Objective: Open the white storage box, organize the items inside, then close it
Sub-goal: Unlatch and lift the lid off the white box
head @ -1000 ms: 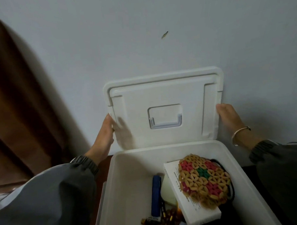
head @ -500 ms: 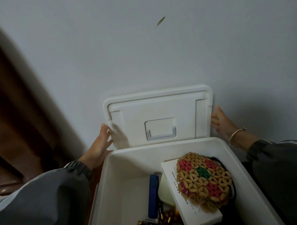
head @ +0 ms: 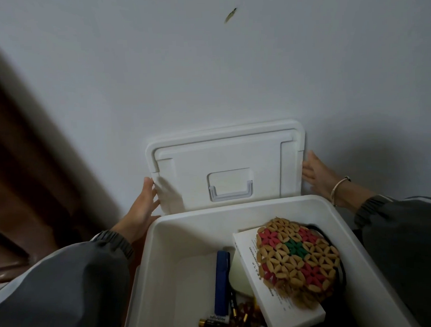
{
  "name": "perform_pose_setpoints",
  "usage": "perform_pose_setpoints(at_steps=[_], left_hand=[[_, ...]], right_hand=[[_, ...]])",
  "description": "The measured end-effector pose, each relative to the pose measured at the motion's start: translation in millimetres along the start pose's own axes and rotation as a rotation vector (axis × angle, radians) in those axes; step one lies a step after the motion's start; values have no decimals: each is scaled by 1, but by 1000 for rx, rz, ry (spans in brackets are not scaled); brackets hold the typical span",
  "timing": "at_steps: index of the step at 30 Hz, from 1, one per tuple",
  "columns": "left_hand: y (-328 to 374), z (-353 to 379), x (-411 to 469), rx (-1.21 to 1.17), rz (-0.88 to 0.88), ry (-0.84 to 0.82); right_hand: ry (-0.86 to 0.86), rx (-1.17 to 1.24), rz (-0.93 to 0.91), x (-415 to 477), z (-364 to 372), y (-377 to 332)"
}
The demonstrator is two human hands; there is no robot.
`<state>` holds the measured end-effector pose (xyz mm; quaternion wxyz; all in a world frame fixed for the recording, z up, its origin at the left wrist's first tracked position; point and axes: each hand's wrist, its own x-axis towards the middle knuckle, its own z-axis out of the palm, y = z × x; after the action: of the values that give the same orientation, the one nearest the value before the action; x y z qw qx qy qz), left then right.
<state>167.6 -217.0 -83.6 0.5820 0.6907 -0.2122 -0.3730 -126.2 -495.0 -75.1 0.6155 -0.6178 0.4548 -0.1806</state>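
- White storage box (head: 183, 239) is open. Its lid (head: 226, 162) is fully off and stands upright behind the back rim, against the wall (head: 205, 77).
- Change over the last second: the lid has dropped. More of it showed above the rim a second ago; now its bottom edge is hidden behind the box.
- My read: the lid is being parked against the wall, so the opening step is nearly done. Organizing hasn't started and closing comes last.
- Left hand (head: 142, 208): fingers straight and held together, lying flat against the lid's left edge. No wrap-around grip that I can see.
- Right hand (head: 318, 176): fingers extended, tips touching the lid's right edge, bracelet (head: 339, 185) on the wrist. I see no curl round the edge.
- Both hands are at the back of the box, outside it, on either side of the lid. Neither is in the box.
- Contents sit nearer me than the hands:
  - a white book (head: 248, 260) lies tilted;
  - a beaded mat (head: 297, 261) rests on top of it;
  - a blue item (head: 222, 281) lies just left of the book;
  - batteries (head: 214, 323) are at the near edge.
- Next I'd expect both hands to let go and come forward over the rim, judging from the layout only.
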Motion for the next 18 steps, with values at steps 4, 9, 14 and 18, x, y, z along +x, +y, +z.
perform_pose_setpoints(at_steps=[4, 9, 14, 18], left_hand=[[-1, 3, -3, 31, -7, 67], [13, -10, -17, 187, 159, 332], [35, -41, -67, 315, 390, 430], [34, -72, -122, 665, 536, 502]], right_hand=[[30, -24, -30, -10, -3, -3], [274, -270, -288, -31, -10, -6], [361, -309, -511, -80, -1, -23], [385, -297, -752, -151, 36, -41]])
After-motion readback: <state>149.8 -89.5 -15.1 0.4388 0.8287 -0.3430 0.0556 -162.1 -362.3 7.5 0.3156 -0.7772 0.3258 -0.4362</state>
